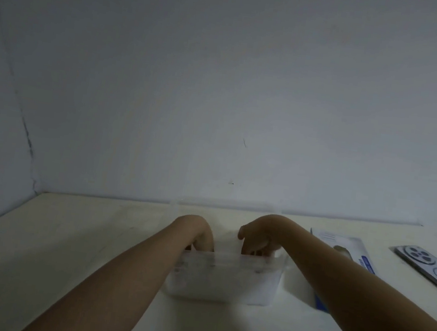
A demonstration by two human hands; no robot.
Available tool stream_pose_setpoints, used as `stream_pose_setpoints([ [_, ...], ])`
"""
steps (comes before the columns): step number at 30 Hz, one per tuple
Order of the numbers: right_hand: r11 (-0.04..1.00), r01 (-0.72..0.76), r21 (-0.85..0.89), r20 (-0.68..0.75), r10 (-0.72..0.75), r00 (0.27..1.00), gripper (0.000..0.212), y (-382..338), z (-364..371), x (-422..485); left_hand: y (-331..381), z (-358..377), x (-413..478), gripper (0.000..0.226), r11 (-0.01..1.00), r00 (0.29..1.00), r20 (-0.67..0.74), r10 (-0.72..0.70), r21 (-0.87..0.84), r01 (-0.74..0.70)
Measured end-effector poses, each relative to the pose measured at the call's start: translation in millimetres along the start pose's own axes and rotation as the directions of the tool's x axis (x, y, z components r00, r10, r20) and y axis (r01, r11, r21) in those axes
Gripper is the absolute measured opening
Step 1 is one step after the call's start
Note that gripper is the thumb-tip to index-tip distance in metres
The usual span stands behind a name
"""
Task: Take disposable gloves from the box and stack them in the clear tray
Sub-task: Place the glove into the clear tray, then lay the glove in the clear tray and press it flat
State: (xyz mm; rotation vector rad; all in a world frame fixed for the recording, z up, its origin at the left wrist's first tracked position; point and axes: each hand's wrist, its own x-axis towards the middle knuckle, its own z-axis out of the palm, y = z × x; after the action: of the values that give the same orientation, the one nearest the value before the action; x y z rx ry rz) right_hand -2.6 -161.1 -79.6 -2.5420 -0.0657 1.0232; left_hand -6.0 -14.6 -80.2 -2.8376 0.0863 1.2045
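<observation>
A bare grey wall [222,82] rises behind the clear tray [264,296] and fills most of your view in the dim light. The cream desk [62,242] carries the tray at its middle, straight in front of you. To the right of the tray, partly hidden behind your right forearm, lies the white-and-blue glove box [351,246]. Farther right of the tray, near the desk's edge, a phone [426,265] lies with its camera rings facing up. A pale, blurred mass, seemingly disposable gloves [206,272], shows through the tray's near wall. Your left hand [200,231] bends down into the tray's left side, and your right hand [258,237] dips into its right side, knuckles bent. Both sets of fingertips drop below the rim, so I cannot tell whether they pinch anything.
</observation>
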Motion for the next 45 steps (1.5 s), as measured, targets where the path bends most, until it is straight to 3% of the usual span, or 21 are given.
stream_pose_setpoints([
  [5,0.996,-0.067,-0.054,0.101,0.072,0.992,0.041,0.0,5.1,-1.1,-8.1,-0.1,1.3,0.057,0.991,0.998,0.066,-0.022,-0.132,0.031],
  [7,0.998,-0.058,0.035,0.092,0.055,0.994,0.041,-2.4,5.0,-4.4,-6.4,-2.3,-1.8,0.057,0.979,0.997,0.061,-0.038,-0.197,0.049],
  [11,0.99,0.083,0.115,-0.151,-0.065,0.986,0.041,-7.5,-7.3,-20.2,0.5,-12.4,-16.5,0.056,0.931,0.972,-0.215,-0.093,-0.365,0.008],
  [14,0.94,0.273,0.207,-0.353,-0.188,0.916,0.031,-4.5,-26.1,-44.7,11.0,-25.0,-34.7,0.033,0.924,0.874,-0.48,-0.081,-0.364,-0.114],
  [16,0.913,0.371,0.171,-0.541,-0.227,0.809,0.021,5.9,-39.0,-62.2,25.5,-34.3,-48.7,0.022,0.91,0.757,-0.653,-0.028,-0.329,-0.25],
  [19,0.916,0.379,0.13,-0.739,-0.165,0.653,0.016,40.5,-50.2,-80.0,63.3,-37.6,-67.8,0.02,0.788,0.688,-0.723,0.072,-0.381,-0.483],
  [21,0.936,0.315,0.156,-0.771,-0.084,0.632,0.016,71.2,-51.0,-82.0,91.6,-32.5,-75.7,0.02,0.728,0.646,-0.751,0.136,-0.367,-0.58],
  [25,0.98,0.092,0.178,-0.736,0.071,0.674,0.015,137.4,-39.0,-76.9,152.9,-14.3,-74.4,0.016,0.715,0.572,-0.775,0.269,-0.237,-0.658],
  [31,0.981,-0.191,0.013,-0.624,0.157,0.766,0.031,184.1,-16.3,-65.0,212.8,13.1,-37.5,0.034,0.82,0.709,-0.603,0.366,-0.151,-0.552],
  [35,0.97,-0.239,-0.038,-0.66,0.156,0.735,0.032,187.5,-7.1,-53.6,218.4,26.1,-17.5,0.032,0.876,0.803,-0.49,0.338,-0.148,-0.46],
  [38,0.969,-0.245,-0.034,-0.701,0.152,0.697,0.023,187.4,-5.7,-47.6,218.4,28.0,-12.2,0.041,0.876,0.817,-0.466,0.341,-0.159,-0.456],
  [41,0.979,-0.195,-0.06,-0.742,0.086,0.664,0.018,187.1,-5.8,-47.3,216.9,26.7,-10.7,0.038,0.865,0.814,-0.462,0.352,-0.172,-0.471],
  [43,0.995,-0.059,-0.077,-0.782,-0.024,0.623,0.015,190.0,-9.8,-49.4,215.6,25.7,-10.6,0.031,0.854,0.813,-0.452,0.367,-0.183,-0.487],
  [45,0.989,0.149,0.024,-0.861,-0.055,0.505,0.013,192.2,-14.1,-57.5,215.2,26.5,-12.8,0.019,0.839,0.816,-0.432,0.383,-0.206,-0.503],
])
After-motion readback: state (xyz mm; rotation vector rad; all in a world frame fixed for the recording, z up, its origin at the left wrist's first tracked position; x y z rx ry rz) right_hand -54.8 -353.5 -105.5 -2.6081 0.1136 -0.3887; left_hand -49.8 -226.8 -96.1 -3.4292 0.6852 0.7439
